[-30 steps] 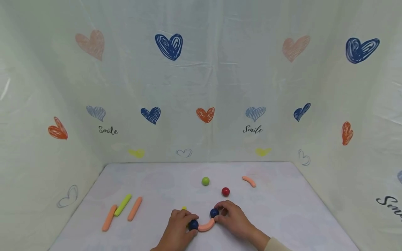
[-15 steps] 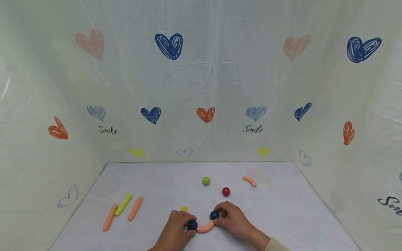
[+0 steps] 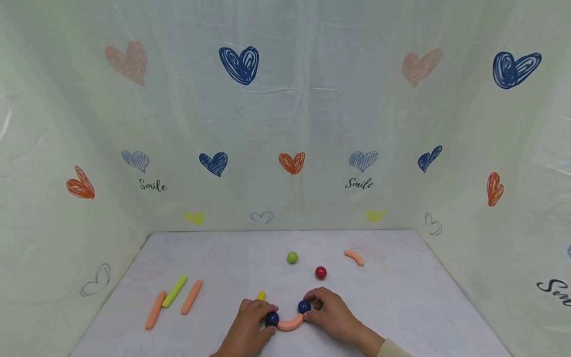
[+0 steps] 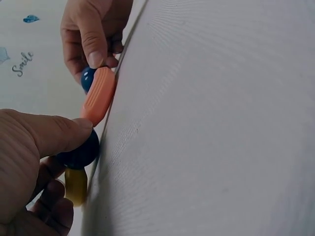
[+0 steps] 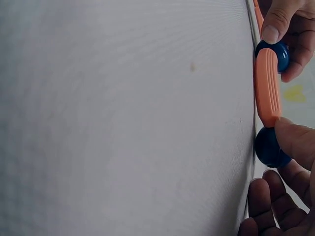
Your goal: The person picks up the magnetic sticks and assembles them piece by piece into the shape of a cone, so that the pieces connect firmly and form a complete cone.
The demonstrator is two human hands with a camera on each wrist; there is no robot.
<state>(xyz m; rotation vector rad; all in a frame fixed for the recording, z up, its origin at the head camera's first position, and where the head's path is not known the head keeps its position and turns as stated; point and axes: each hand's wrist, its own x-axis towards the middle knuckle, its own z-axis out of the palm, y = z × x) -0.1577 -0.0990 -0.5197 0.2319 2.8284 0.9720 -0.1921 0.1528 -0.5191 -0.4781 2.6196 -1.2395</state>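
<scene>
A curved orange rod (image 3: 290,325) lies on the table with a dark blue ball at each end. My left hand (image 3: 249,325) pinches the left blue ball (image 3: 271,319) between thumb and fingers. Thumb and fingers of my right hand (image 3: 332,315) hold the right blue ball (image 3: 304,306), the thumb close to the rod's end. Behind the left hand a yellow rod (image 3: 261,295) sticks out, partly hidden; in the left wrist view this yellow rod (image 4: 76,188) meets the left ball. Grooves run along the orange rod (image 5: 268,88) in the right wrist view.
Two straight orange rods (image 3: 192,297) and a yellow-green rod (image 3: 175,292) lie at the left of the table (image 3: 379,302). Farther back are a green ball (image 3: 292,257), a red ball (image 3: 320,272) and a short curved orange rod (image 3: 354,258). A heart-printed curtain stands behind.
The left hand and its ball have shifted slightly left, with the curved rod following. The right ball has come a little nearer, and more of the yellow rod shows.
</scene>
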